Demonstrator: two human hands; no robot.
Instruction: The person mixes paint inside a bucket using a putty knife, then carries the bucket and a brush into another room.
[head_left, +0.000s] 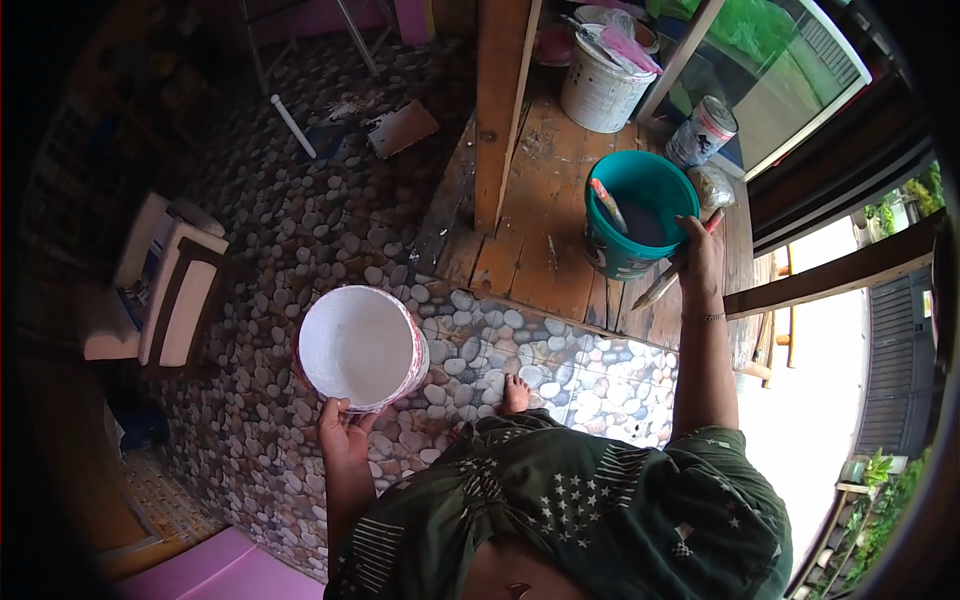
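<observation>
My left hand (345,437) is closed on the near rim of a white bucket (325,335), which is tilted so its whitish inside faces me above the floor. My right hand (703,250) grips the right rim of a teal bucket (608,258) on the wooden bench. Pinned in that same hand is a paintbrush (657,287), its bristles pointing down and left and its red handle end showing above. Inside the teal bucket a second brush (608,206) with an orange-marked handle leans on the wall, above greyish contents.
On the wooden bench (540,250), a white paint pail (605,95), a paint can (702,132) and a wrapped bundle (711,187) stand by a window pane. A wooden post (497,120) rises at its left edge. A chair (165,280), cardboard (403,128) and a ladder lie leftward.
</observation>
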